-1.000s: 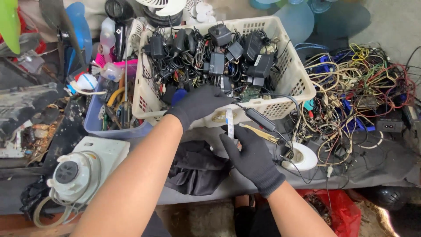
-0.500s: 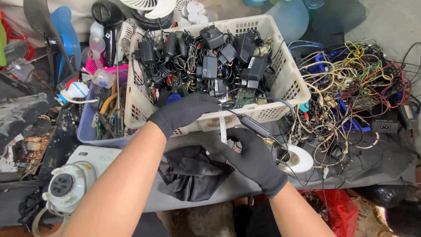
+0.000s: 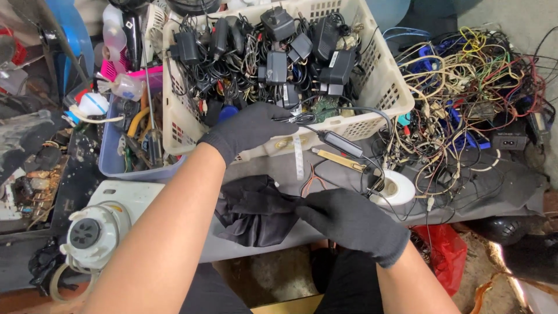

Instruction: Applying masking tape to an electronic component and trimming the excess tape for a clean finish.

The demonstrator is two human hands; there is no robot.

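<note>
- Left hand (image 3: 250, 129), black-gloved, fingers pressed together, pinches a thin black cable (image 3: 349, 110) at the cream basket (image 3: 383, 93) rim.
- Right hand (image 3: 349, 224), gloved, closed around black cloth (image 3: 250, 212) lying just left of it.
- White tape roll (image 3: 395, 189) sits beyond the right hand.

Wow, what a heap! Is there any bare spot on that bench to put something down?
Little. One grey patch lies between the white basket, the black cloth and the tape roll, crossed by thin wires. Another strip runs right of the roll, below the wire tangle. The basket and the blue bin are crammed.
</note>
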